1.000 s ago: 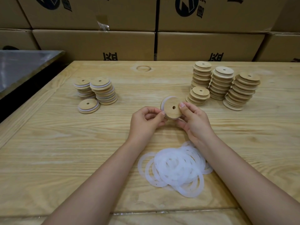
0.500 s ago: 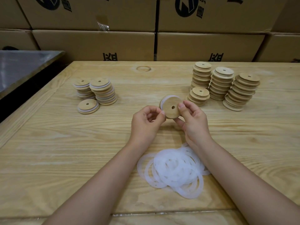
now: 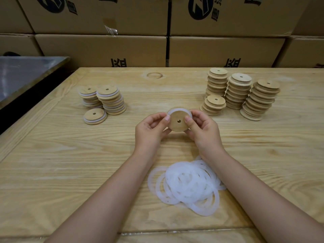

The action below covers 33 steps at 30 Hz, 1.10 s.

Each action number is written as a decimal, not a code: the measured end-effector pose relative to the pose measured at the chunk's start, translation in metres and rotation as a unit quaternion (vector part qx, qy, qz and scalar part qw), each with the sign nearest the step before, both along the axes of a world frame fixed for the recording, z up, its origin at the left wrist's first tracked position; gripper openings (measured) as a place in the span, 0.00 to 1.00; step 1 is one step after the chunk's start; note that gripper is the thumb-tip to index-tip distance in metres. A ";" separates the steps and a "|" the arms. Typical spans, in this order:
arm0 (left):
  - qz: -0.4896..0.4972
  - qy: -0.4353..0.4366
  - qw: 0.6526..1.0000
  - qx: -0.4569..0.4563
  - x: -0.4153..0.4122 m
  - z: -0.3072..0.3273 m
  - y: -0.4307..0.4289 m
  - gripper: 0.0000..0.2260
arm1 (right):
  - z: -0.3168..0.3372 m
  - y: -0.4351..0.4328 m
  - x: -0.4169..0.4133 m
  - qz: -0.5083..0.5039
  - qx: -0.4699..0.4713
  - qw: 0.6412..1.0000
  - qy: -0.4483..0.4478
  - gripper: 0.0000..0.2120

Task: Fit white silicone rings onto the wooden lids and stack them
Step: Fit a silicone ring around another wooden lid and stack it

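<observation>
Centrally, pinching a wooden lid (image 3: 175, 126), white silicone ring (image 3: 178, 109) round its rim, upright between curled left hand (image 3: 149, 132) and curled right hand (image 3: 205, 133).

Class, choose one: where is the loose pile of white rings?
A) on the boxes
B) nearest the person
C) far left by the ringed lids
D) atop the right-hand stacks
B: the ring pile lies on the table, nearer the person than the held lid.
</observation>
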<state>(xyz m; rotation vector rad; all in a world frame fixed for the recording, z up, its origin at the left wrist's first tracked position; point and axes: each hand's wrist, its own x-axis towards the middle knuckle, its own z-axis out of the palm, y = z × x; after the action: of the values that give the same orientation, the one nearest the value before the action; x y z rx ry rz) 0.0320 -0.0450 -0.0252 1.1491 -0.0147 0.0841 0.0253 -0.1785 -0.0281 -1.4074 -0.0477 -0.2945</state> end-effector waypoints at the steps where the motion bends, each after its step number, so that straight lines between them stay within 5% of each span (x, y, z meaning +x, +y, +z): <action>1: -0.002 -0.003 1.000 0.004 0.001 0.000 0.001 0.04 | 0.000 0.000 0.000 -0.002 -0.014 1.000 -0.004 0.07; 6: -0.024 -0.042 0.997 0.059 0.002 0.000 0.004 0.06 | -0.001 -0.003 -0.002 -0.044 -0.161 0.984 -0.068 0.12; 14: -0.049 -0.088 0.985 0.139 0.004 0.002 0.016 0.07 | -0.002 -0.004 -0.006 -0.047 -0.244 0.962 -0.115 0.09; 24: 0.047 -0.190 0.932 0.304 0.003 -0.007 0.009 0.15 | -0.001 -0.007 -0.005 -0.068 -0.400 0.887 -0.218 0.10; 33: 0.053 -0.252 0.868 0.425 0.007 -0.011 0.015 0.09 | -0.001 -0.006 -0.008 -0.057 -0.417 0.883 -0.209 0.09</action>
<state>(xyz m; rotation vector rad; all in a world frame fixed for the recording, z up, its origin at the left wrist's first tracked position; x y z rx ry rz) 0.0388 -0.0304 -0.0357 1.9859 -0.4980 0.5159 0.0178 -0.1843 -0.0288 -2.1823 -0.4999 -0.7331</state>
